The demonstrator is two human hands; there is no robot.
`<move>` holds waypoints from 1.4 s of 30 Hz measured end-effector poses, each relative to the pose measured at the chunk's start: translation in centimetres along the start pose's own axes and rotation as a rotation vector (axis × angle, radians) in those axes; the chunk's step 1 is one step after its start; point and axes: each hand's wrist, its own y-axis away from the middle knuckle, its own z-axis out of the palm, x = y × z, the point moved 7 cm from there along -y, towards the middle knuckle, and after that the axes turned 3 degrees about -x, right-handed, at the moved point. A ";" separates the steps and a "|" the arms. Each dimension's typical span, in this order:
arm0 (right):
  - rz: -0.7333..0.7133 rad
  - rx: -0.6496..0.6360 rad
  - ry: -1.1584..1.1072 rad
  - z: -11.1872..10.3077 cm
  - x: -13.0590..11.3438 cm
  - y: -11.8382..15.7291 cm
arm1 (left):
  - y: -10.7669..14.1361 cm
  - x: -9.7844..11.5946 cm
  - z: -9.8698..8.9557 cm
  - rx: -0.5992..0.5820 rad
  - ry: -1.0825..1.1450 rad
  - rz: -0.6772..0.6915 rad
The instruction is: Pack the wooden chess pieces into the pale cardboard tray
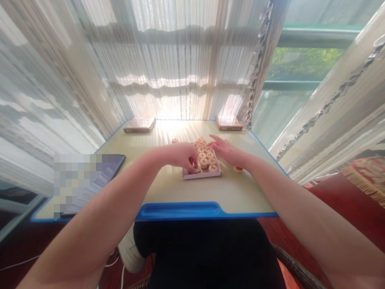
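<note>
A shallow white box (207, 175) on the table holds several round Chinese chess pieces (203, 162) with dark characters, in rows. My left hand (184, 154) reaches over the box's left side. Its thumb and fingers pinch a chess piece (196, 168) in the near left corner. My fingers hide part of the left column. At the box's far right side is my right hand (223, 147), fingers stretched out and apart, with no piece visible in it. More chess pieces (200, 141) lie in a small heap beyond the box.
Loose pieces lie left of the heap (175, 141), behind my right hand (226, 141) and under my right wrist (238, 169). Two flat boxes (140, 124) (229, 123) sit at the far edge. A partly blurred tablet-like device (99, 182) lies left. A blue tray (180, 209) lines the front edge.
</note>
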 end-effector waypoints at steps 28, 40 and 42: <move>-0.011 0.002 0.096 -0.1 -0.8 0.3 | -0.2 0.3 0.3 0.020 0.049 0.031; 0.001 -0.014 0.095 -0.1 -0.5 0.2 | -0.2 0.4 0.3 0.039 0.058 0.011; 0.004 -0.019 0.090 -0.1 -0.5 0.2 | -0.3 0.4 0.3 0.032 0.053 0.014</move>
